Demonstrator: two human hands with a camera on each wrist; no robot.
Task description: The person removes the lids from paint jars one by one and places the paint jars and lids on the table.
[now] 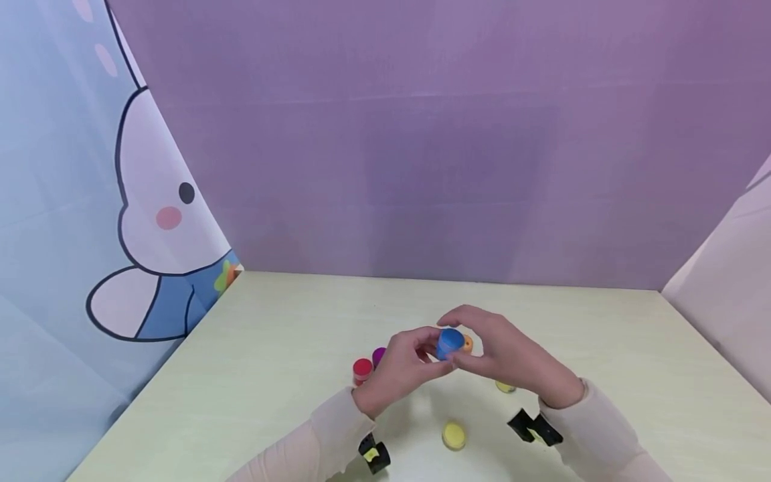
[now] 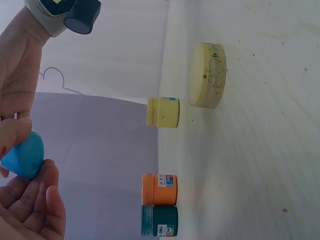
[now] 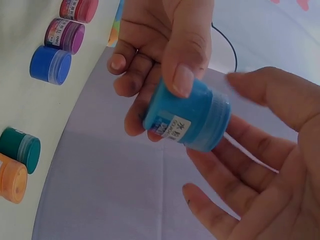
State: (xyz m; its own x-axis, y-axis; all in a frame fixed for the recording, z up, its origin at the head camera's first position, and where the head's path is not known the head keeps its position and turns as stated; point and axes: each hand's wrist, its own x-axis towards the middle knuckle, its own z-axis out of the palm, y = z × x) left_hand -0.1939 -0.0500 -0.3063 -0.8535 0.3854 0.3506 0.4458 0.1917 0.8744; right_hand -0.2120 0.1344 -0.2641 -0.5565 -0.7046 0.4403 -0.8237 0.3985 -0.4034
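Note:
A light-blue paint jar is held up off the table between the two hands. My left hand pinches its base; the thumb lies across the labelled side in the right wrist view. Around the ribbed lid end of the jar, my right hand has its fingers spread, with the blurred thumb held off the lid. Its fingertips lie close beside the jar, and contact there is hard to judge. In the left wrist view the same jar is partly hidden by fingers.
Red, purple and blue jars stand left of the hands. Behind the hands are orange and green jars. A yellow jar and a round yellow piece sit nearer. A purple cloth hangs behind the table.

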